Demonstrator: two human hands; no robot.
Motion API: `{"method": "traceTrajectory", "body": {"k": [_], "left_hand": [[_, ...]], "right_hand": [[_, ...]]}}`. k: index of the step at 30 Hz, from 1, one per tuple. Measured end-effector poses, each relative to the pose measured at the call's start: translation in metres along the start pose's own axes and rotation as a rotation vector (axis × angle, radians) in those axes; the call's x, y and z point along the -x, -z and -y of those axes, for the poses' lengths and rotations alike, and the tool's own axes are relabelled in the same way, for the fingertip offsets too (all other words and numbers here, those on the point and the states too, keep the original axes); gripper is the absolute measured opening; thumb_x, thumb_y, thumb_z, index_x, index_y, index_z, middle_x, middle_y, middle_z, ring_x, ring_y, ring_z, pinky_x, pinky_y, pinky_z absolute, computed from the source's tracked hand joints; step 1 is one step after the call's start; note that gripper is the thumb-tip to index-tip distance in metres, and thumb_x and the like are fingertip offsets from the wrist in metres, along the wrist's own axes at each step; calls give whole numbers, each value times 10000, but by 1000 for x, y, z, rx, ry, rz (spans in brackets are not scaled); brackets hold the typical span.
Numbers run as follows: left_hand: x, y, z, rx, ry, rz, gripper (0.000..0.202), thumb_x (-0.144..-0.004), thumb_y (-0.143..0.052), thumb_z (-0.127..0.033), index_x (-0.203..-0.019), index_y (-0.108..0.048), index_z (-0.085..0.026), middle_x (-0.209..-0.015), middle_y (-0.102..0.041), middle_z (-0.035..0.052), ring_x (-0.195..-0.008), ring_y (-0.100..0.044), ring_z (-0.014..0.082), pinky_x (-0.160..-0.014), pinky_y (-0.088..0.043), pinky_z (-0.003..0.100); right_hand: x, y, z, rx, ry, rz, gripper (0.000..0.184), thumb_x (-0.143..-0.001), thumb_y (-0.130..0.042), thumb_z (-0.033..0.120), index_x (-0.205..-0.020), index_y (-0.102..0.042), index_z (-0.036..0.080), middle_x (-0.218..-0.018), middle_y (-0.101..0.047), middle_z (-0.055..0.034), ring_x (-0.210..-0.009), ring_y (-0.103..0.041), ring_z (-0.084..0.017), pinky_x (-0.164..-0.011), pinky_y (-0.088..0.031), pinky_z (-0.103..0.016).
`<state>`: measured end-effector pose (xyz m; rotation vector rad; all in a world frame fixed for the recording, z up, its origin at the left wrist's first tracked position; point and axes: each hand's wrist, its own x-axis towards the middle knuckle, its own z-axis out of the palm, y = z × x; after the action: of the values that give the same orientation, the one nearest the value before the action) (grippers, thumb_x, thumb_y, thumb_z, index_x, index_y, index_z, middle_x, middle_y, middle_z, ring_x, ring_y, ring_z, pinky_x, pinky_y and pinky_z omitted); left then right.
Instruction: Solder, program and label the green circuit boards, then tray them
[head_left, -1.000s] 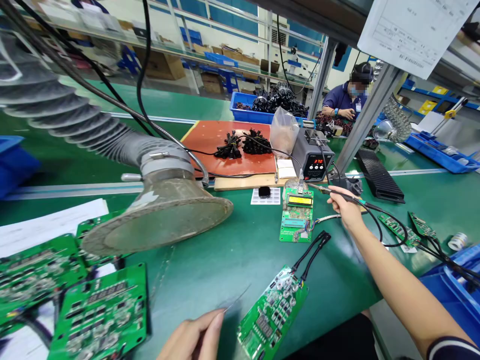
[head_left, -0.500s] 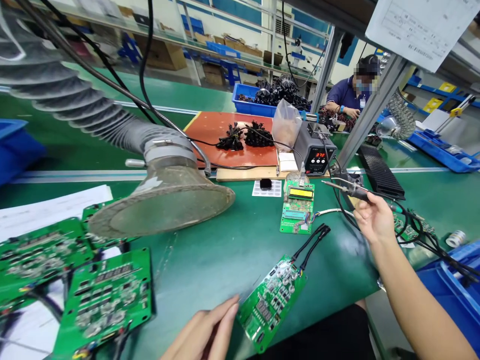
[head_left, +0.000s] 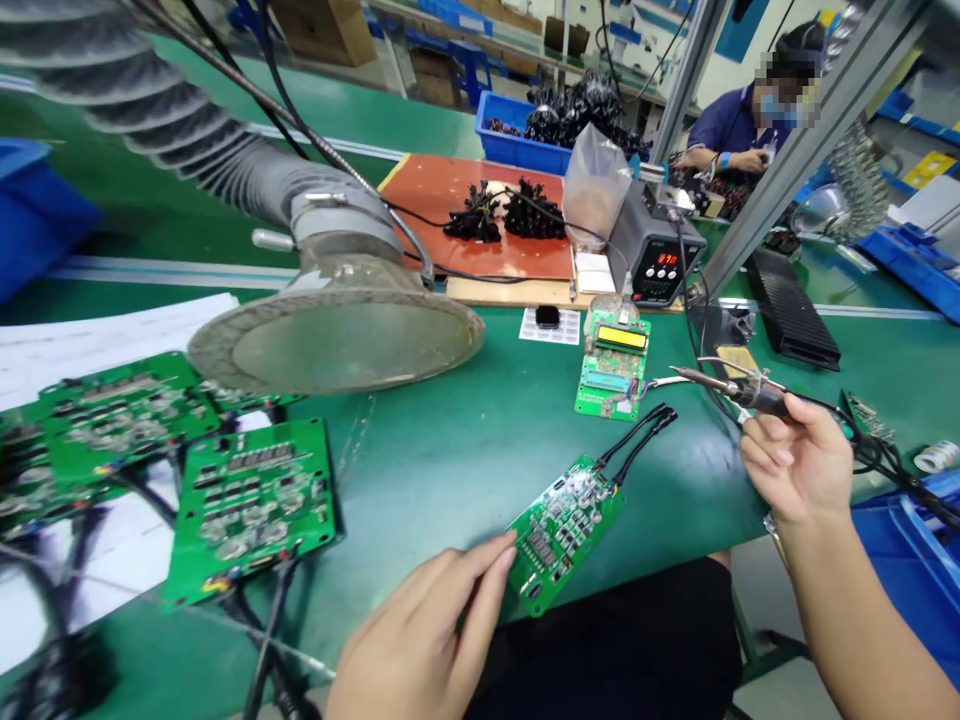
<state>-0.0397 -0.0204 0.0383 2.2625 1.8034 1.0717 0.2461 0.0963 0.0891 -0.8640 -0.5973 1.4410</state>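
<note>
My left hand [head_left: 439,625] pinches the lower left edge of a green circuit board [head_left: 566,532] between thumb and fingers. That board carries a small digit display and soldered parts, and two short black leads [head_left: 634,440] run from its far end. Closed around a dark handle, my right hand [head_left: 799,460] holds a soldering iron [head_left: 750,388], its tip pointing left and well apart from the board. Just beyond lies a second green board [head_left: 613,362] with a yellow LCD and a blue socket. Several more circuit boards [head_left: 259,500] with black cables lie at the left.
A fume hose with a wide hood [head_left: 337,340] hangs over the left of the bench. The soldering station [head_left: 664,250] stands behind, beside an orange mat [head_left: 427,220] with black cable bundles [head_left: 532,210]. Blue bins [head_left: 911,570] sit at right. A co-worker [head_left: 750,120] sits across.
My view has tipped downward, so the bench appears higher. My right hand has lowered the soldering iron somewhat and shifted right. My left hand keeps its pinch on the circuit board.
</note>
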Motion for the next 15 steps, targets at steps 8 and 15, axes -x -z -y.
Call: {"method": "traceTrajectory", "body": {"k": [8, 15], "left_hand": [[5, -6, -2, 27, 36, 65, 178, -925, -438, -292, -941, -590, -200, -730, -618, -10, -626, -603, 129, -597, -444, 255], [3, -7, -4, 40, 16, 47, 175, -924, -445, -285, -949, -594, -198, -738, -624, -6, -626, -597, 129, -610, -441, 261]], "right_hand": [[12, -1, -7, -12, -203, -93, 325, -735, -596, 282, -460, -467, 167, -379, -401, 74, -270, -174, -13, -224, -233, -123], [13, -6, -2, 162, -147, 21, 317, -748, -606, 307, -485, -488, 177, -396, -393, 77, -277, -154, -17, -233, -212, -141]]}}
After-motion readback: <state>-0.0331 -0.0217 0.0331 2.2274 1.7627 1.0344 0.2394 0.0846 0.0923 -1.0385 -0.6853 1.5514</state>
